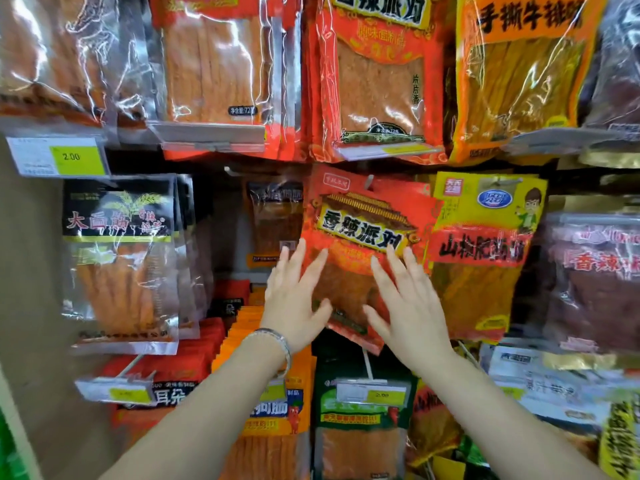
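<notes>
Just between both hands, the red snack packet [360, 244] hangs tilted, spread straight fingers [313, 268] pressing its front.

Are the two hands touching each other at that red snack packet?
Apart. The head view shows the red snack packet between the left hand and the right hand.
</notes>
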The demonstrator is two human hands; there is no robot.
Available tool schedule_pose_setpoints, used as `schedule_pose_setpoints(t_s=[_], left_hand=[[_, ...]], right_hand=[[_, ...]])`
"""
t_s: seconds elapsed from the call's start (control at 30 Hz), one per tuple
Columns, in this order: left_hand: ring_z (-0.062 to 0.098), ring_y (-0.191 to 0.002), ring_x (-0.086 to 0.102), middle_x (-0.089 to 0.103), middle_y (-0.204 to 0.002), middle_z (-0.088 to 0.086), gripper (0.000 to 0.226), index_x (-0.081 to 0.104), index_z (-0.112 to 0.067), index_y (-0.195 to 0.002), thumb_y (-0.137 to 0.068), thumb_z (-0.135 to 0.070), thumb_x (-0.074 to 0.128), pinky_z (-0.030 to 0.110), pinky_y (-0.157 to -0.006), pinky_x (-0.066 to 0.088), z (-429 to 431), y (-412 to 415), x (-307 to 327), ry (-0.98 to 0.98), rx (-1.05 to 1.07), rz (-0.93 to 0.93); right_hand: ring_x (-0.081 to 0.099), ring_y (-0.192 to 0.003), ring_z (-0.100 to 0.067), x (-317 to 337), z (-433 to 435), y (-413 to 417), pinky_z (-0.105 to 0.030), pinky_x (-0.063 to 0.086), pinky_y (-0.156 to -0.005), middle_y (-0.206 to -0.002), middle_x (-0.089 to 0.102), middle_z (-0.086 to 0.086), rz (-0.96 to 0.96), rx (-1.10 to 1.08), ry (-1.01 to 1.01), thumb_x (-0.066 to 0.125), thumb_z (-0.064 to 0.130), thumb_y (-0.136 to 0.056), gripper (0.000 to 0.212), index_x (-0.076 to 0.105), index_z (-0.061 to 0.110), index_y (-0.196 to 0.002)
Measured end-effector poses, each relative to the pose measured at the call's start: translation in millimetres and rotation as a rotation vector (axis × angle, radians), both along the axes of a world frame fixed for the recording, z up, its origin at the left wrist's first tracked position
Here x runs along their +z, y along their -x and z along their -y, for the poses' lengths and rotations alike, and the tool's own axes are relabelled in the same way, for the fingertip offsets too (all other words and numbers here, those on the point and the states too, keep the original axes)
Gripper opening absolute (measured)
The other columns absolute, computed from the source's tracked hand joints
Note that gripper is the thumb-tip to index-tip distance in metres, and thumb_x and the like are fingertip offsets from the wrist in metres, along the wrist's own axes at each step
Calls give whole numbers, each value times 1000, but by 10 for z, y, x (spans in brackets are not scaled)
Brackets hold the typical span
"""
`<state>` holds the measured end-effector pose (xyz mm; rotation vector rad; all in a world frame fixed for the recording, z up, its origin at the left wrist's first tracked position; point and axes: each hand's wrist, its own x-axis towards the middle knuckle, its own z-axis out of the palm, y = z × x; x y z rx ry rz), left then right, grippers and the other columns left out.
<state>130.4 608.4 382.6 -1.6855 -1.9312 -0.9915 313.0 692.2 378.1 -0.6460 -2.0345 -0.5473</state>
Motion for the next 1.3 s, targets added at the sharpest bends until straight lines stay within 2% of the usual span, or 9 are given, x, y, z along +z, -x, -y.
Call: schedule_pose_setpoints(t_s=[0.13, 0.33, 0.5, 0.63, 0.83, 0.97, 1.1, 1.17, 1.3], left_hand=[[29, -144, -6, -27, -147, -21, 84, 3, -49, -144, -83, -31, 58, 50, -115, 17, -147, 150, -55, 53, -63, 88], [27, -143, 14, -30, -144, -26, 85, 9, -39, -147, -82, -25, 61, 39, -107, 33, -447, 349, -101, 85, -186, 193], [31, -142, 14, -50, -128, -28, 93, -4, -40, -147, -82, -26, 62, 41, -102, 42, -699, 487, -134, 200, -235, 171], [32, -142, 16, -51, -128, -25, 98, -14, -45, -143, -84, -32, 63, 39, -111, 31, -773, 451, -139, 301, -218, 219], [23, -144, 9, -17, -156, -5, 78, 15, -28, -149, -86, -32, 61, 34, -116, 19, -445, 293, -84, 313, -250, 302], [20, -139, 26, 32, -148, 13, 47, 50, -18, -132, -86, -18, 62, 25, -112, 19, 229, 106, -116, 132, -234, 370], [15, -117, 43, 51, -123, 16, 28, 66, -8, -107, -80, -1, 63, 15, -100, 28, 1175, 18, -509, -41, -213, 441], [14, -109, 44, 55, -115, 18, 25, 67, -4, -102, -78, 0, 62, 5, -95, 26, 1662, 58, -859, 5, -169, 478], [31, -95, 59, 62, -99, 26, 22, 67, 3, -98, -78, 1, 59, 28, -83, 40, 2743, 264, -1765, 153, 46, 716]], right_hand=[[15, -145, -31, 60, -193, 157, -45, 26, -111, -156, 23, -11, 81, -73, 171, 69, 34, -83, 75, 35, 12, -146], [1, -147, -26, 170, -533, 498, -36, 23, -115, -160, 2, -6, 151, -144, 309, 58, 37, -90, 77, 17, 14, -151], [-5, -147, -28, 101, -673, 635, -35, 29, -113, -160, -6, -9, 185, -241, 376, 66, 26, -85, 94, 1, 12, -152], [-8, -147, -25, 165, -614, 657, -36, 35, -109, -159, -13, -3, 196, -289, 454, 59, 20, -88, 91, -7, 16, -151], [25, -142, -28, 377, -207, 499, -43, 35, -108, -155, 24, -10, 106, -161, 629, 53, 25, -90, 63, 28, 15, -148], [57, -109, -22, 205, 369, 328, -27, 42, -89, -116, 62, -2, -175, 82, 736, 59, 22, -87, 37, 57, 18, -123], [56, -72, 7, -393, 1186, 302, -8, 41, -68, -82, 59, 14, -334, 366, 925, 61, 14, -87, 21, 56, 32, -96], [54, -63, 7, -789, 1610, 367, -5, 39, -61, -78, 57, 17, -303, 416, 1030, 61, 10, -87, 20, 55, 27, -96], [53, -68, -4, -1610, 2492, 611, -11, 40, -68, -85, 58, -2, -167, 501, 1310, 60, 3, -88, 19, 59, 8, -106]])
